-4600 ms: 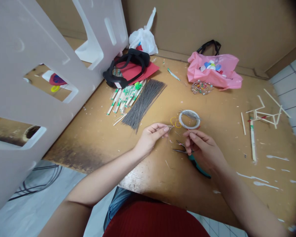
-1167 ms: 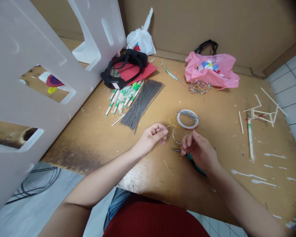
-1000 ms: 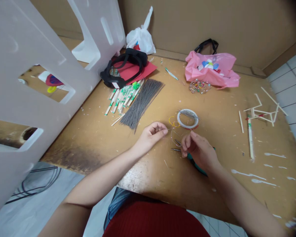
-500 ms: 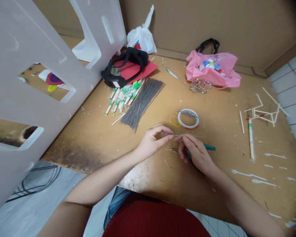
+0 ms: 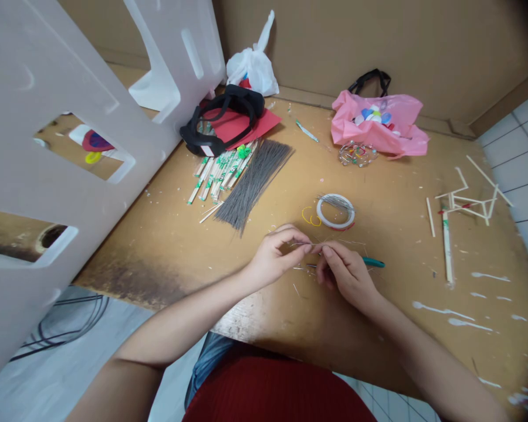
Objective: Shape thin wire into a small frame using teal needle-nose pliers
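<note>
Have brought left hand (image 5: pixel 275 255) and right hand (image 5: pixel 349 275) together over the last second, shrinking a clear gap to fingertips nearly touching. Holding thin wire (image 5: pixel 315 244) over the surface (image 5: pixel 391 199), between the two hands, pinched by left fingers on one side and by right fingers on the other, both pinches narrow. Cannot trace the full run of wire, too fine and partly hidden. Have teal-handled pliers (image 5: pixel 374 262) lying behind the right hand, mostly covered, with metal tips poking out toward the left hand. Just past the fingertips, can see curled yellow strand (image 5: pixel 310 218) beside a white ring (image 5: pixel 335 225) crossed by short gray wire pieces (image 5: pixel 335 201). Farther left, find a splayed bundle of gray wires (image 5: pixel 255 184) next to sticks in green-printed wrappers (image 5: pixel 217 176), with a black headset (image 5: pixel 202 145) lying over a red sheet (image 5: pixel 268 120) behind. At the back, see a knotted white bag (image 5: pixel 255 76) and, well to its right, an open pink bag (image 5: pixel 343 126) showing colored round pieces (image 5: pixel 372 115), with a wiry tangle (image 5: pixel 356 154) in front. Off to the right, note a frame of thin wooden sticks (image 5: pixel 470 214) just beside one wrapped stick (image 5: pixel 447 249). On the far left, can see an upright white panel (image 5: pixel 9 146).
</note>
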A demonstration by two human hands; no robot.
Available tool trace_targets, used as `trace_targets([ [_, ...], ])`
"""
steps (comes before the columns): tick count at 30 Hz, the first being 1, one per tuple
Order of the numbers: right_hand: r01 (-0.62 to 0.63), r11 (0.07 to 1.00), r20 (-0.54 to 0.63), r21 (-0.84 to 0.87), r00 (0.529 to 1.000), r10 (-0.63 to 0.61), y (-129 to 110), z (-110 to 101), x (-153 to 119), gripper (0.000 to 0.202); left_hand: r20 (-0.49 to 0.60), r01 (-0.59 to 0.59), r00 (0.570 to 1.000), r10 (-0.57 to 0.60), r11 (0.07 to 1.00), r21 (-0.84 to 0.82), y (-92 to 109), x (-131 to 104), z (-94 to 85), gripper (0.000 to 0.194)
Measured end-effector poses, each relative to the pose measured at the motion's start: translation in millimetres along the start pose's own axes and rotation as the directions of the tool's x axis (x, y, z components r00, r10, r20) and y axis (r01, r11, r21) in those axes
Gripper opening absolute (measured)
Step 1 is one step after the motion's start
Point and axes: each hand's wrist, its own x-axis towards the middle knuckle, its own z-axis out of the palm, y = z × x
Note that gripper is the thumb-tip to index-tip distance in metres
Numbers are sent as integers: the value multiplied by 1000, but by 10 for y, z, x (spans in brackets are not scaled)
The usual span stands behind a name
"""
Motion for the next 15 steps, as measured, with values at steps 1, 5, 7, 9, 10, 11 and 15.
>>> trace_targets([
  [1, 5, 1000, 0, -7, 1000, -5, 4, 3, -4, 32, -1, 1, 1000, -1, 1000, 0, 3, 0, 4, 6],
  [5, 23, 1000, -20, -8, 1000, -23, 21, 25, -30, 30, -2, 4, 1000, -4, 1000, 2, 19, -4, 12, 8],
  [7, 17, 1000, -36, 6, 999, -16, 22, 38, -39, 28, 1, 8, 1000, -8, 1000, -1, 29, -11, 12, 9],
  [9, -3, 999, -51, 45, 999, 6, 16, 46, -37, 28, 2, 20, 1000, -20, 1000, -13, 37, -18, 12, 10],
  [10, -22, 997, -59, 78, 998, 27, 12, 48, -30, 28, -1, 36, 999, -36, 999, -26, 39, -21, 13, 10],
  [11, -46, 992, -65, 120, 996, 54, 8, 47, -22, 28, -8, 59, 998, -59, 997, -44, 40, -23, 14, 11],
  [15, -128, 955, -68, 269, 986, 151, 17, 40, 9, 28, -25, 183, 982, -189, 973, -142, 42, -19, 20, 17],
])
